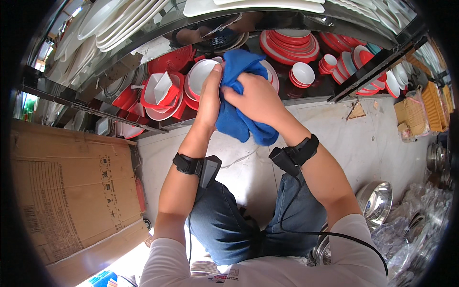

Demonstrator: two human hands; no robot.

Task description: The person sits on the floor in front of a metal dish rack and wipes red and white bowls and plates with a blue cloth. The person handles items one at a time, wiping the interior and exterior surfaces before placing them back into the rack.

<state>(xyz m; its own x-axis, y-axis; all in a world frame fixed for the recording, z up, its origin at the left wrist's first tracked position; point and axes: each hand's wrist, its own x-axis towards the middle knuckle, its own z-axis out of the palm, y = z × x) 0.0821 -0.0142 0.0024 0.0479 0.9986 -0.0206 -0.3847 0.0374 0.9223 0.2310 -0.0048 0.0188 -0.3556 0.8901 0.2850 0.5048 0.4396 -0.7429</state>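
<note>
A blue cloth hangs bunched between my two hands, in front of the lower shelf. My right hand is closed on the cloth, its fingers curled into the folds. My left hand stands upright along the cloth's left edge, thumb at the top and fingers wrapped out of sight. Whatever lies between its fingers is mostly covered by the cloth, and I cannot make it out. Just behind the left hand is a round red bowl with a white inside. Left of that, square red-and-white dishes sit stacked.
Red-and-white plates and small bowls fill the lower shelf. White plates lie on the glass shelf above, with a dark metal frame. A cardboard box stands left; steel bowls and plastic wrap lie right.
</note>
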